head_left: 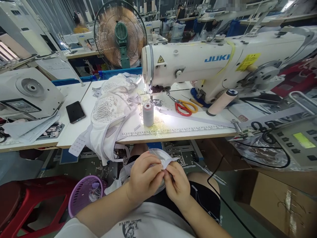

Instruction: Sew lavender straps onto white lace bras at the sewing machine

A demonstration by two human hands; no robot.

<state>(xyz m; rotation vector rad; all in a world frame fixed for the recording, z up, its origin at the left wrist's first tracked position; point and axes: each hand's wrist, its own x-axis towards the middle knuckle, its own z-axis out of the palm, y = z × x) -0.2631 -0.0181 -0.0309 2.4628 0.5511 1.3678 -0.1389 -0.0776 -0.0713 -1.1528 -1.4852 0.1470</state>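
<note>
Above my lap, a white garment [169, 161], apparently a bra, is pinched at its edge between both hands. My left hand [145, 175] has its thumb and fingers closed on the fabric. Close beside it, my right hand [176, 182] grips the same edge, fingertips nearly touching the left ones. Part of the garment hangs below and behind my hands, partly hidden. On the table ahead lies a pile of white lace bras [110, 107], some fabric draping over the front edge. A white sewing machine [188, 62] stands behind, its lamp lit over the needle area.
A grey thread spool [148, 115], red- and orange-handled scissors [184, 107] and a pinkish thread cone [223, 102] are on the table [111, 144]. A phone [75, 112] lies left. Below are a purple basket [84, 193], red stool [32, 201] and cardboard box [274, 201]. A fan [120, 34] stands behind.
</note>
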